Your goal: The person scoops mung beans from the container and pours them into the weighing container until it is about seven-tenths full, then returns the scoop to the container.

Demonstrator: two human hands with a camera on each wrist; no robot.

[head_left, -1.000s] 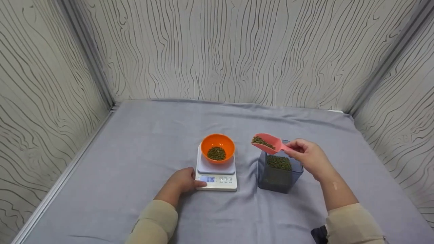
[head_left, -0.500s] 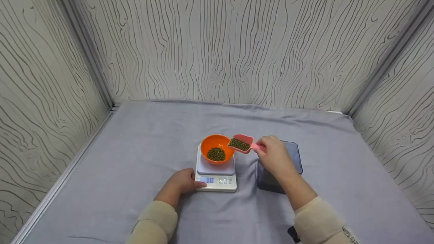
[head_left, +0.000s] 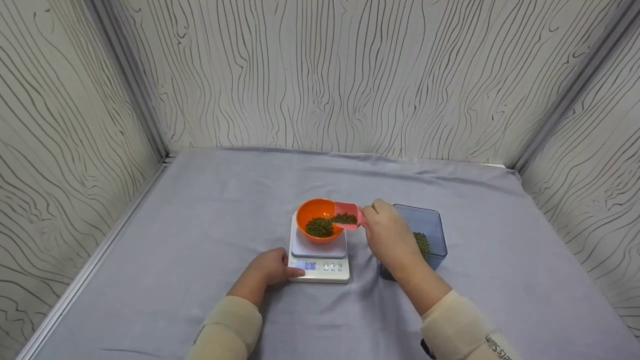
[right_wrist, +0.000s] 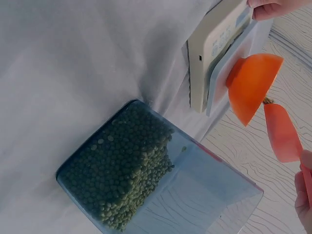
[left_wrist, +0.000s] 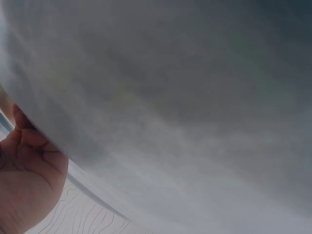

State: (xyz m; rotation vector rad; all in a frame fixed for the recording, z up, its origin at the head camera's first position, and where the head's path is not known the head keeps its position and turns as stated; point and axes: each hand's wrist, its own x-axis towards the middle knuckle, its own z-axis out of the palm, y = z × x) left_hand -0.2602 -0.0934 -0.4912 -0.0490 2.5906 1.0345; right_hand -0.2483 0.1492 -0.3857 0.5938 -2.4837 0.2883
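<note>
My right hand (head_left: 390, 235) holds a pink scoop (head_left: 346, 207) by its handle, tipped over the right rim of an orange bowl (head_left: 306, 212). Small green beans, like mung beans, slide off the scoop's lip into the bowl; in the right wrist view a few show between the scoop (right_wrist: 282, 134) and the bowl (right_wrist: 253, 85). The bowl stands on a white digital kitchen scale (head_left: 332, 275), its display reading what looks like 0.76. My left hand (head_left: 271, 266) grips the scale's front left corner, thumb on top beside the display.
Right of the scale stands a clear bluish container (head_left: 435, 225) partly filled with green beans (right_wrist: 131, 170), under my right forearm. A grey cloth (head_left: 225, 200) covers the table. Wood-patterned panels (head_left: 320, 75) stand behind and at both sides.
My right hand has carried the scoop left from above the container to the bowl and tilted it. Beans now run out, and the bowl's pile is larger. The left hand has stayed put.
</note>
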